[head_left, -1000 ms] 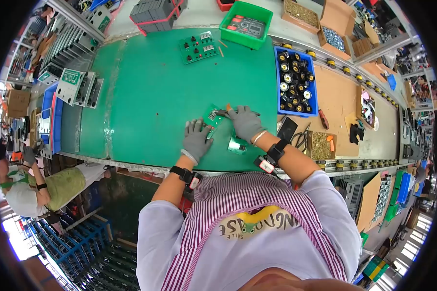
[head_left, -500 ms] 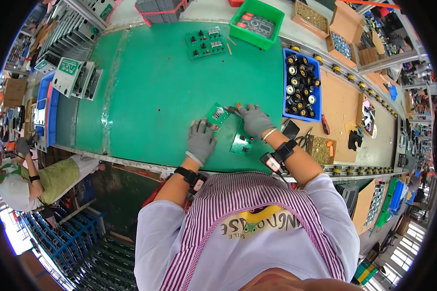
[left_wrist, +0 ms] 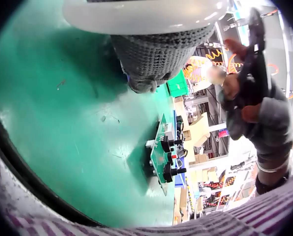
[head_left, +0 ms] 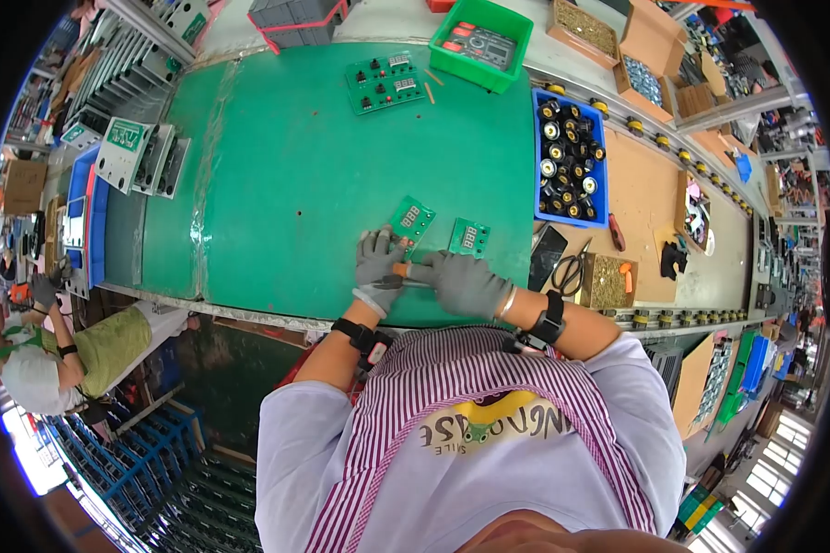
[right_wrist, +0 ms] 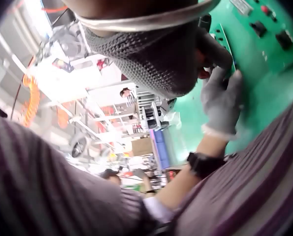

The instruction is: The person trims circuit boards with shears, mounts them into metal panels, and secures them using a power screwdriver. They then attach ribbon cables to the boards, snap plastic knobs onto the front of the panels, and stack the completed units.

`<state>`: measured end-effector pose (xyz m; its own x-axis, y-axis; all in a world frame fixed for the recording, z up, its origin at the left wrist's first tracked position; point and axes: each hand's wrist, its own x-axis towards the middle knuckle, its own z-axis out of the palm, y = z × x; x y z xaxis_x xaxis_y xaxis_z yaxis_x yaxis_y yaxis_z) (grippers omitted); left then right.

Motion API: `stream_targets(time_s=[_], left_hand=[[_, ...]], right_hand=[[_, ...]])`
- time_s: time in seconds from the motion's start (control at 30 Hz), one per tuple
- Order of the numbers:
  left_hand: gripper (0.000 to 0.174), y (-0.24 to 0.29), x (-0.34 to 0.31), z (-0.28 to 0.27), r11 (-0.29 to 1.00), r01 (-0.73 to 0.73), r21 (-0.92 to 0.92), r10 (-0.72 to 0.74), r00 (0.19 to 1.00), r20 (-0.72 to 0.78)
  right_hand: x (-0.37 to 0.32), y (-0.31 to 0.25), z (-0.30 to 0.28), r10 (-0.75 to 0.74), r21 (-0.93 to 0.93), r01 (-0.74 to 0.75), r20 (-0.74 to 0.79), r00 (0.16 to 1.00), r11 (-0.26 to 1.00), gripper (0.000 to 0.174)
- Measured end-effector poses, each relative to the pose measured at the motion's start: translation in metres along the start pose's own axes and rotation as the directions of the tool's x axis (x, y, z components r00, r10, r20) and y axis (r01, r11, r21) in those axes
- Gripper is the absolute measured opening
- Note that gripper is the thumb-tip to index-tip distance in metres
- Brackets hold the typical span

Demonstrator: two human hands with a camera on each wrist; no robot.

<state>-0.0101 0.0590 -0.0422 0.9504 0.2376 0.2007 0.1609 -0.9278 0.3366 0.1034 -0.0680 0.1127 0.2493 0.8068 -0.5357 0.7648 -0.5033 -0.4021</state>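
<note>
My gloved left hand [head_left: 376, 262] grips the near end of a green circuit board [head_left: 411, 217], whose digit display faces up; its fingers cover that end. A second green board [head_left: 469, 237] lies to the right, seen side-on with black buttons [left_wrist: 162, 152] in the left wrist view. My gloved right hand [head_left: 468, 282] is curled round a hand tool with an orange part [head_left: 401, 269], pointing left, close to the left hand. The left wrist view shows the dark tool [left_wrist: 254, 73] in the right hand [left_wrist: 267, 120]; its tip is unclear.
A larger board [head_left: 384, 84] and thin sticks lie farther back. On the right are a blue bin of black parts [head_left: 536, 157], a phone [head_left: 547, 258], scissors [head_left: 570, 273] and a screwdriver [head_left: 616, 233]. A green bin [head_left: 440, 64] stands behind. Another person [head_left: 42, 369] is at left.
My right hand has come down towards me with the tool, from beside the board's display to beside my left hand. The second board's display is now uncovered. My left hand has barely moved.
</note>
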Motion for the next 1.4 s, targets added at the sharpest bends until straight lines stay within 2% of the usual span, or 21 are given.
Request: stream_targets(time_s=[0.07,0.1,0.17,0.23,0.27,0.33,0.53,0.57,0.73,0.77,0.87,0.9,0.93,1.0,1.13,1.2,1.23,1.27,1.33,1.4], left_hand=[[0.041,0.004,-0.003,-0.003,0.998,0.045,0.034,-0.047,0.998,0.046],[0.042,0.008,0.0,-0.007,0.997,0.058,0.05,-0.061,0.996,0.06],[0.042,0.016,0.001,-0.015,0.991,0.132,0.001,-0.131,0.988,0.079],[0.046,0.023,-0.003,-0.017,0.983,0.183,-0.024,-0.18,0.979,0.093],[0.047,0.027,-0.004,-0.018,0.984,0.18,-0.012,-0.178,0.978,0.109],[0.049,0.035,-0.006,-0.023,0.983,0.181,0.023,-0.183,0.973,0.14],[0.054,0.044,-0.005,-0.025,0.995,0.084,0.049,-0.093,0.969,0.229],[0.054,0.045,-0.007,-0.025,0.995,0.081,0.055,-0.092,0.968,0.233],[0.056,0.044,-0.015,-0.022,0.995,0.085,0.052,-0.094,0.974,0.206],[0.056,0.044,-0.016,-0.021,0.995,0.091,0.039,-0.097,0.977,0.188],[0.053,0.044,-0.014,-0.024,0.992,0.118,-0.035,-0.111,0.982,0.15],[0.051,0.044,-0.014,-0.027,0.986,0.142,-0.085,-0.129,0.981,0.145],[0.049,0.045,-0.015,-0.028,0.976,0.17,-0.136,-0.15,0.978,0.142],[0.045,0.042,-0.01,-0.031,0.979,0.166,-0.119,-0.157,0.985,0.076],[0.039,0.028,0.014,-0.029,0.985,0.137,-0.106,-0.14,0.99,-0.024],[0.045,0.025,0.04,-0.041,0.997,-0.055,-0.055,0.056,0.998,0.009],[0.047,0.025,0.055,-0.048,0.986,-0.168,-0.011,0.168,0.982,0.088],[0.049,0.024,0.066,-0.05,0.958,-0.286,0.018,0.278,0.944,0.176],[0.049,0.014,0.079,-0.04,0.859,-0.509,0.053,0.453,0.804,0.385],[0.046,0.009,0.087,-0.033,0.861,-0.504,0.061,0.392,0.736,0.553]], right_hand=[[-0.009,0.01,0.004,0.013,0.122,0.006,-0.152,0.988,0.993,0.045],[0.006,0.05,0.033,0.082,0.204,-0.02,-0.305,0.949,0.979,0.05],[-0.004,0.097,0.027,0.361,0.352,-0.238,-0.343,0.867,0.905,0.049],[-0.021,0.128,0.018,0.594,0.504,-0.404,-0.3,0.747,0.763,0.046],[-0.023,0.151,0.025,0.634,0.464,-0.464,-0.335,0.697,0.755,0.045],[-0.029,0.167,0.007,0.638,0.506,-0.456,-0.276,0.719,0.732,0.046],[0.01,0.189,-0.069,0.683,0.503,-0.48,-0.38,0.624,0.719,0.052],[0.032,0.213,-0.065,0.628,0.475,-0.417,-0.504,0.593,0.775,0.048],[0.071,0.221,-0.112,0.693,0.448,-0.534,-0.387,0.608,0.717,0.05],[0.078,0.224,-0.115,0.71,0.438,-0.562,-0.36,0.605,0.702,0.051],[0.088,0.234,-0.1,0.692,0.28,-0.655,-0.485,0.534,0.702,0.054],[0.086,0.238,-0.098,0.674,0.24,-0.657,-0.489,0.554,0.714,0.058],[0.084,0.241,-0.092,0.645,0.223,-0.656,-0.562,0.517,0.721,0.058],[0.071,0.235,-0.087,0.73,0.399,-0.625,-0.502,0.463,0.671,0.059],[0.063,0.248,-0.063,0.747,0.474,-0.578,-0.427,0.509,0.665,0.061],[0.052,0.237,-0.055,0.76,0.461,-0.605,-0.354,0.545,0.649,0.063],[0.046,0.226,-0.046,0.75,0.458,-0.594,-0.391,0.533,0.661,0.064],[0.041,0.219,-0.036,0.734,0.439,-0.59,-0.366,0.571,0.678,0.062],[0.039,0.212,-0.006,0.685,0.356,-0.586,-0.352,0.637,0.728,0.059],[0.035,0.199,0.016,0.618,0.236,-0.581,-0.452,0.643,0.779,0.058]])
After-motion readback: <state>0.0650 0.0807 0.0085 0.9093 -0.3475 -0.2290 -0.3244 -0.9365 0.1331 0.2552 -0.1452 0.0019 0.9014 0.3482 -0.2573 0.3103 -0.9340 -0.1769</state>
